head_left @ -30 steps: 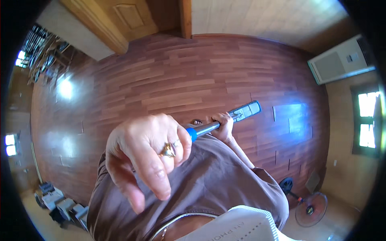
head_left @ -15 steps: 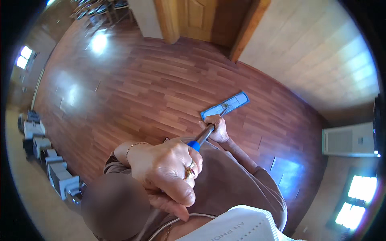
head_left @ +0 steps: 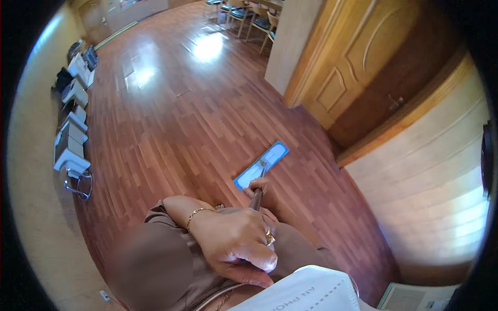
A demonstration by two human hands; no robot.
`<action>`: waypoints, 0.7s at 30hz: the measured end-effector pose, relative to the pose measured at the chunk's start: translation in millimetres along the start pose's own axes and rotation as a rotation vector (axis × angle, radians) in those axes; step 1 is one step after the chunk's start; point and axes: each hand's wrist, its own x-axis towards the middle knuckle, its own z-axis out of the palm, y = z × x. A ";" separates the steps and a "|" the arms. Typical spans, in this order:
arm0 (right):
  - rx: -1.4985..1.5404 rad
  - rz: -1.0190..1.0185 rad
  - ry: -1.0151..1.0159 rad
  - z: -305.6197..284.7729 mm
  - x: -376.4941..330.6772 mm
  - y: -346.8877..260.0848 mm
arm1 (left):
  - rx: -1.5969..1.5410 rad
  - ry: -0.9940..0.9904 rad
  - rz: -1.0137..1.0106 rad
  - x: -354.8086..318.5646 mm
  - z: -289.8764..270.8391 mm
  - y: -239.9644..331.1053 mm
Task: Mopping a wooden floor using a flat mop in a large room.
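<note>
A flat mop with a blue-edged, pale rectangular head (head_left: 273, 154) lies against the wood-plank floor ahead of me. Its brown handle (head_left: 256, 199) slants up toward my chest. My left hand (head_left: 236, 241), wearing a gold ring and bracelet, is closed around the upper end of the handle, which it largely hides. Farther down, close to the mop head, my right hand (head_left: 262, 185) wraps around the shaft. Part of that right forearm is visible beyond the left hand.
A wooden door (head_left: 358, 67) in a light frame stands at the right, beside a pale wall (head_left: 425, 181). White furniture or appliances (head_left: 72, 145) and a metal-framed item (head_left: 79, 182) line the left wall. Chairs (head_left: 238, 14) stand far off. A white unit (head_left: 415, 296) is at lower right.
My view has turned rightward in the scene's opposite sense: the door now sits farther right and chairs show more. The mop head appears farther left and lower. Both hands keep their grip.
</note>
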 end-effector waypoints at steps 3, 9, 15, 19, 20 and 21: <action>-0.130 0.148 -0.294 2.1 30.1 17.2 | 0.127 0.046 -0.013 -8.9 -16.7 1.1; 0.127 0.077 -0.090 34.4 75.3 18.3 | 0.227 0.165 -0.023 -52.7 -61.4 9.5; 0.063 0.152 -0.135 88.0 96.4 108.4 | 0.175 0.245 0.012 -102.1 -95.5 25.5; -0.100 0.242 -0.158 113.6 125.5 81.9 | 0.108 0.401 0.104 -142.9 -127.3 30.4; -0.123 0.243 -0.130 118.1 129.1 78.3 | 0.081 0.392 0.099 -148.4 -134.3 30.1; -0.126 0.240 -0.095 122.8 134.9 80.2 | 0.076 0.408 0.146 -153.0 -141.0 29.0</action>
